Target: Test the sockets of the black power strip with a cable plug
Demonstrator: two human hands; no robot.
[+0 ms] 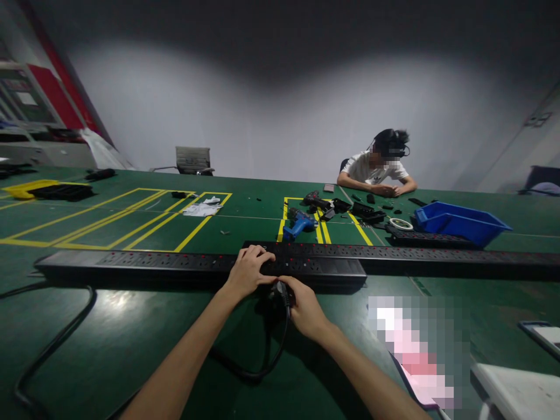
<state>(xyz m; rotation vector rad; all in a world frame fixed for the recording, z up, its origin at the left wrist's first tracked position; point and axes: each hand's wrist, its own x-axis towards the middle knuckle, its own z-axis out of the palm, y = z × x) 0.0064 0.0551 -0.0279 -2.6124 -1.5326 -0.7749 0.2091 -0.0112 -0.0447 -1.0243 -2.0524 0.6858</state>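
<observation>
Black casing, smooth and faintly glossy, makes up the long straight power strip (pixel 157 262) that lies flat across the green table (pixel 144 332) right in front of us. Its narrow top carries a row of slotted sockets with small red dots beside them, and plain dark stretches finish both ends. Our left hand (pixel 247 271) rests on it right of its middle, fingers bent over the top and thumb set apart; whether they grip the strip we cannot tell. Just at its front edge, our right hand (pixel 306 308) has its fingers closed on a black plug (pixel 280 291), moulded and ribbed toward the cord, and our left thumb reaches close to it. From the plug a round, rubbery cable (pixel 252 376) hangs in a loop over the tabletop.

Behind lies a second strip (pixel 446 261), equally dark and socketed, running off to the right. Beyond it we see a blue power tool (pixel 301 223), a sloping blue plastic bin (pixel 459 221), a pale ring (pixel 400 224), crumpled white sheets (pixel 202 208) and flat yellow tape lines (pixel 192 234). Tiny pale marks dot the near strip, too small for us to read.
</observation>
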